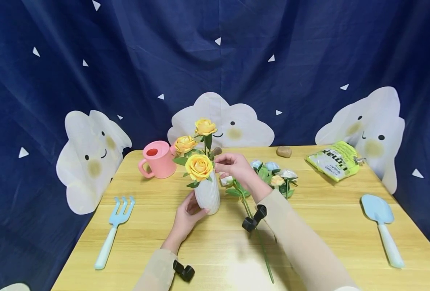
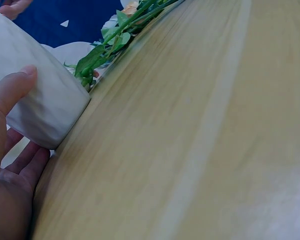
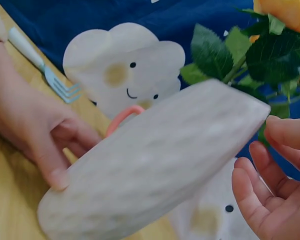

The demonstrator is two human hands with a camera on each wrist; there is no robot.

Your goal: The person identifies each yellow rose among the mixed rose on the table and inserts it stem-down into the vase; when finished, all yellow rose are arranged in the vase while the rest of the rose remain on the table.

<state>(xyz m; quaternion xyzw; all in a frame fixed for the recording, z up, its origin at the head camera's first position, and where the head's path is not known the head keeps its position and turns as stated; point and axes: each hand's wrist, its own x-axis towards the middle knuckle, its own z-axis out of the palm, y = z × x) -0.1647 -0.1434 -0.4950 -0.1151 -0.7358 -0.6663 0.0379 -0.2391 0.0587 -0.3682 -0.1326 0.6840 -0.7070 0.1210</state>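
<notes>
A white textured vase stands on the table with several yellow roses in it. My left hand holds it low down; in the left wrist view the thumb lies on its side and the fingers go round behind the base. My right hand is at the right of the vase's mouth, fingers loosely bent. In the right wrist view, its fingertips are right at the rim of the vase, close below the green leaves, with nothing seen between them.
More flowers in blue, white and peach lie under my right forearm, a long stem reaching forward. A pink watering can, blue fork, blue trowel, green-white bag and stone lie around.
</notes>
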